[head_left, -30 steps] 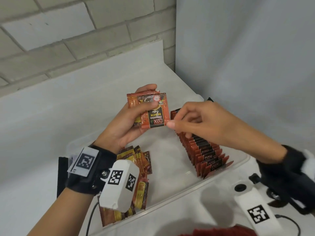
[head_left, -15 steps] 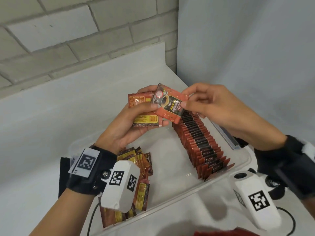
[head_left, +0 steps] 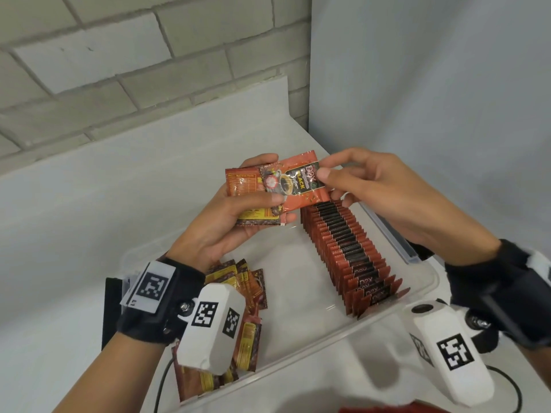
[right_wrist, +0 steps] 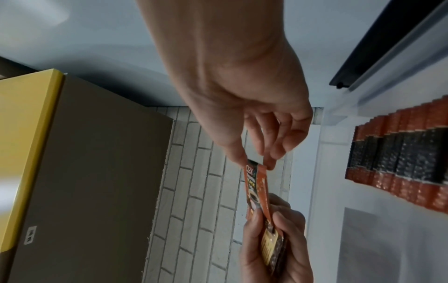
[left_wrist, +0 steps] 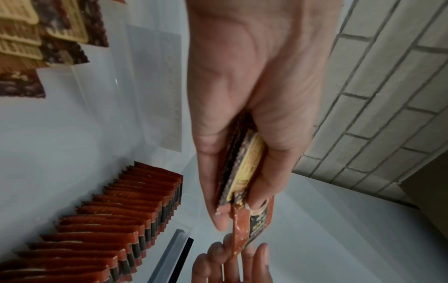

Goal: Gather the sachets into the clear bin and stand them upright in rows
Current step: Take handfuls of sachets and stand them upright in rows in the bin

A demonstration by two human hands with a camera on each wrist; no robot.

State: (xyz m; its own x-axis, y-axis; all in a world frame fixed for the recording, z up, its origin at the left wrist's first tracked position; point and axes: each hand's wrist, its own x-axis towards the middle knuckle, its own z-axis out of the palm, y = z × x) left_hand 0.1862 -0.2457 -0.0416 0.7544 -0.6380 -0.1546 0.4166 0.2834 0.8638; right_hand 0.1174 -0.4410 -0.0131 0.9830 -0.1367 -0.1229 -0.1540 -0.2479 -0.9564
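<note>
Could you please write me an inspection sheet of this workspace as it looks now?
Surface: white table.
Job's things: clear bin holds a row of upright sachets and a loose pile.
Clutter: nothing seen.
Hands: left hand grips a small stack; right hand pinches the top sachet.
Cables: black cable at the near edge.
Surroundings: brick wall, grey panel.

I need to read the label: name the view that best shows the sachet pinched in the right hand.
Head view: the sachet faces the camera, print legible. Both wrist views catch it nearly edge-on, a thin strip.
</note>
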